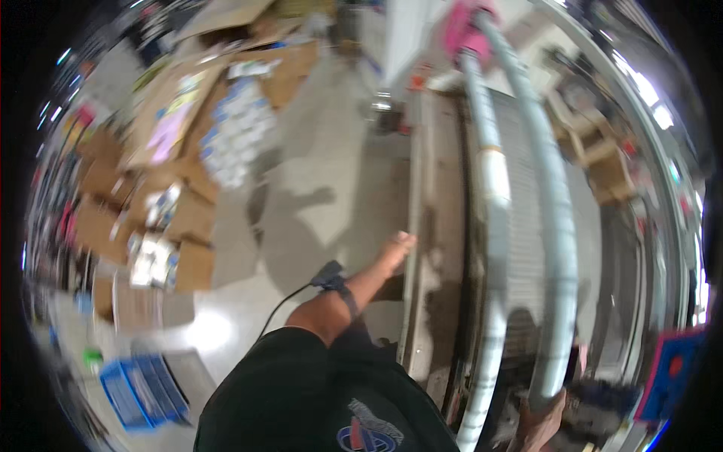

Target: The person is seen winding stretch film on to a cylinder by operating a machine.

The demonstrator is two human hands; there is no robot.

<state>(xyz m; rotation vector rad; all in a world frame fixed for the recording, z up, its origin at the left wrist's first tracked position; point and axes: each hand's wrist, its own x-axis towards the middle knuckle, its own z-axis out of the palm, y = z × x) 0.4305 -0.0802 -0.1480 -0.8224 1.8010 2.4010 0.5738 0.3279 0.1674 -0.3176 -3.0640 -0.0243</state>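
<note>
Two long, pale blue-grey rolls lie side by side along a long machine bed, running from the far end toward me. My right hand [541,426] is closed around the near end of the right roll [553,226]; its underside is hidden. The left roll [493,248] is nearer my left hand and reaches the lower edge of the view. Stretched forward, my left hand [398,247] is at the bed's pale side rail [413,301], seemingly touching it. Its fingers are blurred. A dark strapped device [331,279] sits on my left forearm.
Open cardboard boxes [188,218] with white items stand on the left, beside a cluster of white round pieces [239,132]. A blue crate [143,392] is at lower left. Pink material [468,30] surrounds the rolls' far ends. A brown carton [608,175] stands at right.
</note>
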